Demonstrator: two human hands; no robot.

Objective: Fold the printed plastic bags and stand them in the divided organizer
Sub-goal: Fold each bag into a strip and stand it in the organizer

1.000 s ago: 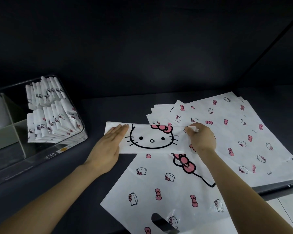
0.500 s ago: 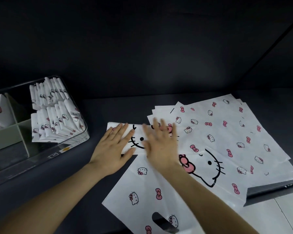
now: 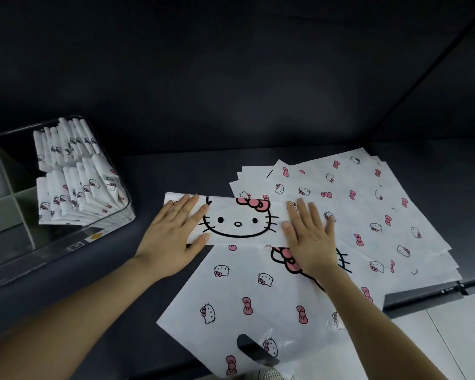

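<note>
Left hand (image 3: 176,237) and right hand (image 3: 310,237): flat, fingers straight and slightly spread, pressing the two ends of a folded band (image 3: 239,220) at mid-bench (image 3: 176,171). The band lies across the far end of a flat bag (image 3: 244,292) that reaches the near edge. Stack of bags (image 3: 368,209): right side. Organizer (image 3: 113,231): left edge, folded bags (image 3: 77,193) standing in its right compartments.

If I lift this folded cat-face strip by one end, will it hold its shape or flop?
Probably flops: the folded strip is thin film, held flat by the left hand and right hand. It may spring open once released. It could slide too, lying partly on another glossy bag.
</note>
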